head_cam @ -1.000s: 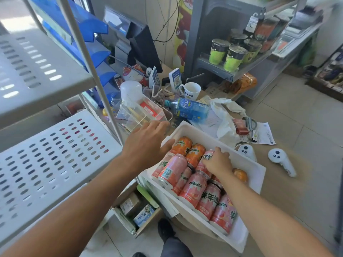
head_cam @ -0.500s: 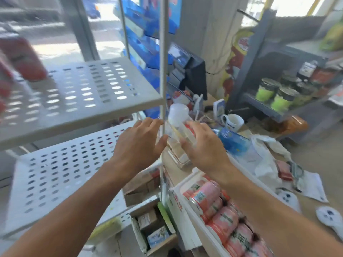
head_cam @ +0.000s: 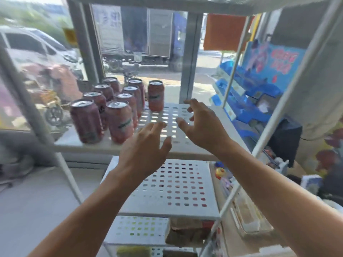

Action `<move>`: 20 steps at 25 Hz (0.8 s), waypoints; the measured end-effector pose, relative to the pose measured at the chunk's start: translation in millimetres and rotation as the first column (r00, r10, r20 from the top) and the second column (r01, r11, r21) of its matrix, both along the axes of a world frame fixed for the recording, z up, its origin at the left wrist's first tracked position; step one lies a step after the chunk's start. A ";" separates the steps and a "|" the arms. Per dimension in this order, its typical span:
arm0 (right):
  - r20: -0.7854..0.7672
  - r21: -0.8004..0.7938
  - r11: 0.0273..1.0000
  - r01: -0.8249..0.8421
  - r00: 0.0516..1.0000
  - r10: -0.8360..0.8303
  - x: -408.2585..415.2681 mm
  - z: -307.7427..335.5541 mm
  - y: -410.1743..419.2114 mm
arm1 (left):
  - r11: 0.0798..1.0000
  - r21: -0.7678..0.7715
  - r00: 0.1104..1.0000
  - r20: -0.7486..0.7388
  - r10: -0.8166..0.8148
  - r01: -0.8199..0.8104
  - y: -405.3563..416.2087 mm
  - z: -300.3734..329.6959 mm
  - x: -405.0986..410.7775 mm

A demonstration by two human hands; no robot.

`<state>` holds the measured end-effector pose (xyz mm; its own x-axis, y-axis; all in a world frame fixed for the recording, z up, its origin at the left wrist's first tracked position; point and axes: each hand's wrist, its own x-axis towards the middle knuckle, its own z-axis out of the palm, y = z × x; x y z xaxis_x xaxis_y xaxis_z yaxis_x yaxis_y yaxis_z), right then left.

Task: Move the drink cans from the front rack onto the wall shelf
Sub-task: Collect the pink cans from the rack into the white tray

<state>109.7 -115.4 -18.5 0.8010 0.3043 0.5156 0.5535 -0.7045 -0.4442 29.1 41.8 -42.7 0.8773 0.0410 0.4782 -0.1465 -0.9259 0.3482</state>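
On perforated shelf (head_cam: 178, 115), nine upright cans (head_cam: 118, 123), both hands empty

A single head-worn view looks forward and slightly down, close to the perforated shelf (head_cam: 176, 115), with a street window beyond and both forearms reaching in from the near edge.

View has swung up and left off the counter tray to the perforated shelf (head_cam: 178, 115), where nine pink cans (head_cam: 118, 122) now show upright at its 9 to 11 o'clock. Right hand (head_cam: 202, 127), on the tray's cans a second ago, is raised empty over the shelf, fingers spread. Left hand (head_cam: 143, 151) has lifted too, at 7 o'clock of the right, open, holding nothing.
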 end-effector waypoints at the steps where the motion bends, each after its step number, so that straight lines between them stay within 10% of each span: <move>1: -0.027 0.005 1.000 -0.025 0.999 0.025 17.1 3.1 14.8 | 1.000 -0.001 1.000 0.003 0.024 -0.024 5.5 2.3 3.4; 14: -0.253 -0.072 0.990 -0.121 0.962 0.099 186.8 4.0 108.8 | 0.990 -0.098 0.995 -0.009 0.103 -0.103 10.9 -2.7 52.3; 20: -0.121 0.212 0.972 -0.106 0.984 0.134 160.0 -5.1 91.9 | 0.979 -0.192 0.997 -0.045 0.056 -0.064 15.5 -7.5 54.7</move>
<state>269.7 -23.5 -23.6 0.8306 0.3021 0.4677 0.5546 -0.5235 -0.6468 83.8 57.3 -50.2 0.8885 0.1823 0.4211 -0.0752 -0.8475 0.5255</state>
